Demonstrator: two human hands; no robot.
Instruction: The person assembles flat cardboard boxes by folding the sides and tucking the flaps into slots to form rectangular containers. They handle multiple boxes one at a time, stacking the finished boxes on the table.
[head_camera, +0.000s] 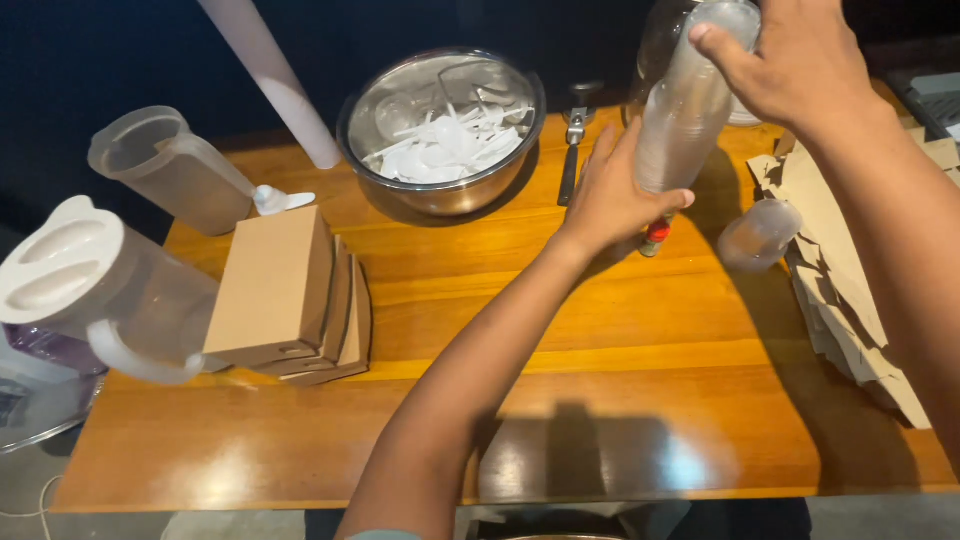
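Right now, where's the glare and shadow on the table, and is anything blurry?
Head view: bright glare patches on the near edge of the glossy brown wooden table; arm shadows fall across its near middle; the tall stack of clear plastic cups between the left hand and right hand looks slightly motion-blurred; the background is dark.

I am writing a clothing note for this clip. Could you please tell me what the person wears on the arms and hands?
Both hands, left hand and right hand, are bare: no gloves, rings or watch visible. Both forearms are uncovered. Only a light greyish-green sleeve edge shows on the left arm.
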